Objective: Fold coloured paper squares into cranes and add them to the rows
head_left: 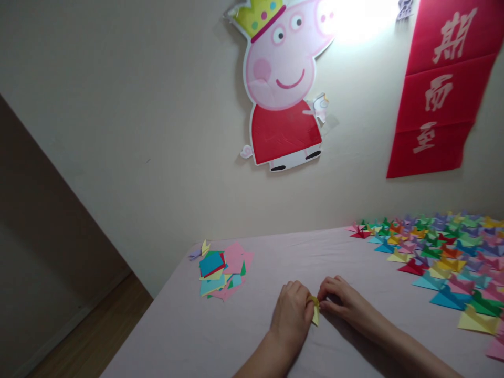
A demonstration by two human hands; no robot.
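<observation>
A small piece of folded yellow paper is held between my two hands, just above or on the light pink cloth. My left hand is closed on its left side, thumb toward me and fingers curled behind. From the right, my right hand pinches the paper's upper edge between thumb and fingertips. Part of the paper is hidden by my left fingers, and its exact shape is too small to make out.
Loose coloured paper squares lie at the left, with small folded pieces beside them. Many folded paper figures stand in rows at the right. Behind is a wall with a cartoon pig cutout and a red banner.
</observation>
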